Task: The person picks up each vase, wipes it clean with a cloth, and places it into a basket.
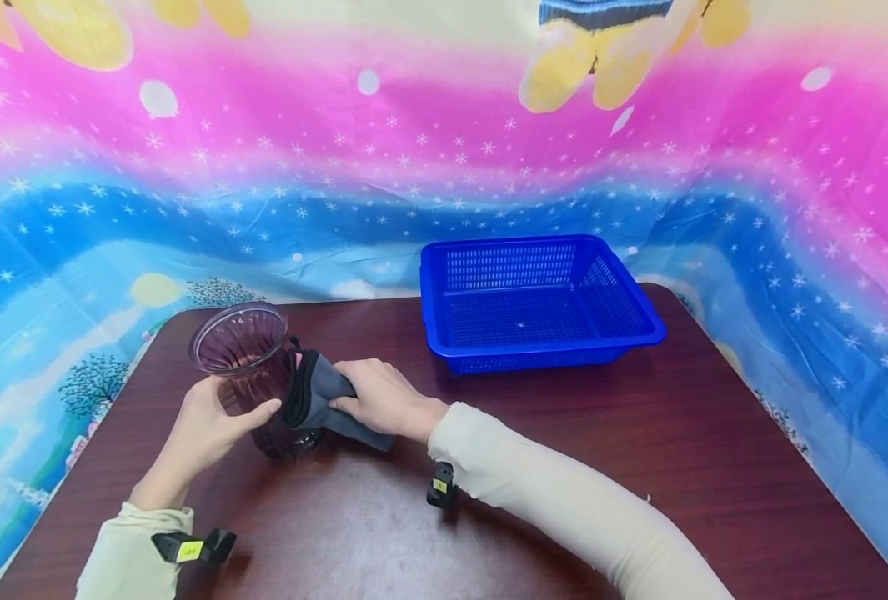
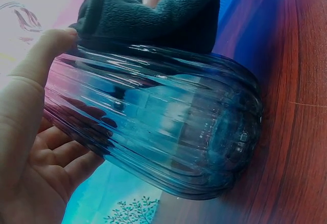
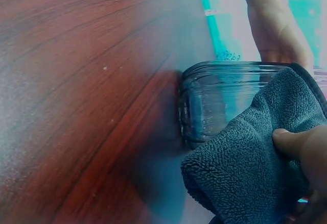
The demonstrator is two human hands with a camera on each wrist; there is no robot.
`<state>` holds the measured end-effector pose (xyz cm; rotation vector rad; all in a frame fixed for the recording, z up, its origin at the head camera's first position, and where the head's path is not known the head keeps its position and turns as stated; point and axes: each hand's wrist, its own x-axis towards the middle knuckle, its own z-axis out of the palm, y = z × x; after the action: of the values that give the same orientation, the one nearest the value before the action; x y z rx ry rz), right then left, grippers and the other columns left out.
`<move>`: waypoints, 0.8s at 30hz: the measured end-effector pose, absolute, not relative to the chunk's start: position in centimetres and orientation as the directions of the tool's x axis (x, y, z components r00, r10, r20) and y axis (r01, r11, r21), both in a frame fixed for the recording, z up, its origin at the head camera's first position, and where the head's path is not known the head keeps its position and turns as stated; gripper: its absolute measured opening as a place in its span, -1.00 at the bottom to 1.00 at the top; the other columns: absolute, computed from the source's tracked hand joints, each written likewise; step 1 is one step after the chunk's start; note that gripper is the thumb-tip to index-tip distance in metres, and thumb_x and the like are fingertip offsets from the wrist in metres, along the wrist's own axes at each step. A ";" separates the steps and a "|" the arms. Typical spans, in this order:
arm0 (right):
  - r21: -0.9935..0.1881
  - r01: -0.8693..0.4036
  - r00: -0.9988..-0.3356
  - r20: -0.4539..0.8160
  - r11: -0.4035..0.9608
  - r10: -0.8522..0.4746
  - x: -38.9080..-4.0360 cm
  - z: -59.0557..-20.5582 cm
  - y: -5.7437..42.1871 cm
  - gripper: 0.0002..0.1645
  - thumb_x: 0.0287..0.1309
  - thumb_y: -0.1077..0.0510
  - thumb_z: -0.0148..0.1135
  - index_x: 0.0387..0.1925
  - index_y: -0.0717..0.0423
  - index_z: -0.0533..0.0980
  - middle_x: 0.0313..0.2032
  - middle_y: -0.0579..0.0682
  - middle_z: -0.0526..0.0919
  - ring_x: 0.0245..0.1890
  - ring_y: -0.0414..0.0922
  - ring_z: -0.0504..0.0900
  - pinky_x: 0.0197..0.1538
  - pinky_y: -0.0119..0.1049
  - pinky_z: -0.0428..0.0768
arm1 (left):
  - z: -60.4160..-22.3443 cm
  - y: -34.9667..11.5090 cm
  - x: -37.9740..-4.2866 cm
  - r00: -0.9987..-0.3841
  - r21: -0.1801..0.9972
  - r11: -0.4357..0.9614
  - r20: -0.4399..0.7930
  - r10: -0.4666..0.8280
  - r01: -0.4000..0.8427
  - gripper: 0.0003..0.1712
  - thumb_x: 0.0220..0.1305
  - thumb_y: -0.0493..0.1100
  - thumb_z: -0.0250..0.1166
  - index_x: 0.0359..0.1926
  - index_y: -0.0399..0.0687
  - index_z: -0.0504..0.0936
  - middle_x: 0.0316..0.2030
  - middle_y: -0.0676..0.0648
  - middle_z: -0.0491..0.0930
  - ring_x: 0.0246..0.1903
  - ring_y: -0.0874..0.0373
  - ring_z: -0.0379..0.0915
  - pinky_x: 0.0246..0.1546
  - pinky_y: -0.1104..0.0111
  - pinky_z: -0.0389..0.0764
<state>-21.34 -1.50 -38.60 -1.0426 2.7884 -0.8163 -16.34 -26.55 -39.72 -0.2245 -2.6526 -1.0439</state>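
Note:
A ribbed, purple-tinted glass vase (image 1: 263, 387) with a flared rim leans a little at the left part of the table. My left hand (image 1: 211, 425) grips it around the body, thumb on the near side and fingers behind. In my right hand (image 1: 383, 400) is a folded dark grey cloth (image 1: 319, 396), pinched between thumb and fingers and laid against the vase's right side. The left wrist view shows the cloth (image 2: 153, 17) along the vase's wall (image 2: 163, 117), near my left thumb. In the right wrist view the cloth (image 3: 245, 163) covers part of the vase.
A blue plastic basket (image 1: 541, 354) with slotted walls stands at the back right of the dark wooden table (image 1: 601, 433). Behind the table hangs a colourful printed cloth backdrop (image 1: 444, 150). A black wrist camera (image 1: 192, 547) sits on each sleeve.

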 end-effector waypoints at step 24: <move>-0.496 -0.596 -0.773 0.141 0.631 -0.618 -21.4 -37.0 -1.7 -0.71 0.30 0.00 0.34 0.00 -0.04 0.59 -0.33 -0.19 0.64 -0.39 -0.24 0.53 -0.33 -0.43 0.42 | -39.6 -26.7 -16.5 -0.957 0.642 0.733 0.287 0.040 0.224 -0.40 0.11 -0.13 0.51 0.13 -0.31 0.58 -0.03 -0.36 0.70 -0.19 0.69 0.32 -0.21 0.73 0.40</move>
<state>-21.37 -1.75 -37.01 -1.0421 2.7988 -0.8277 -16.45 -26.69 -39.62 -0.2083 -2.6821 -1.0424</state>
